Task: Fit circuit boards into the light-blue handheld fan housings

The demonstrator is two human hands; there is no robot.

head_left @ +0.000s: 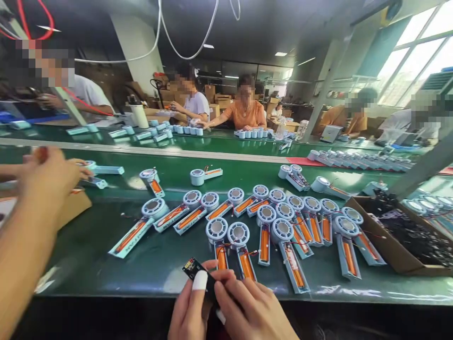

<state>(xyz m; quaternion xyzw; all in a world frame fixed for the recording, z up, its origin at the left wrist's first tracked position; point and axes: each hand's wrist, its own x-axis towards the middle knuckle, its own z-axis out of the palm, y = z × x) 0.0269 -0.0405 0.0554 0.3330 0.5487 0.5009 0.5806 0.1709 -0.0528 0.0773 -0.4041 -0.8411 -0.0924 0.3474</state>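
At the bench's front edge my left hand [191, 307] is closed on a small black circuit board [191, 267], its thumb, in a white finger cover, pressed on top. My right hand [249, 304] is closed on the lower end of the same dark piece; its fingertips partly hide it. Just beyond my hands lie many light blue handheld fans, among them one nearby fan [216, 229], with round heads and opened handles. Orange batteries and thin wires show inside the handles. Another fan [283, 230] lies to the right, its handle angled towards me.
A cardboard box [399, 267] of black parts stands at the right. From the left reaches another person's arm [38, 208], over a carton [76, 208]. Across the green bench [88, 278] and conveyor, several people sit with more fans. Cables hang overhead.
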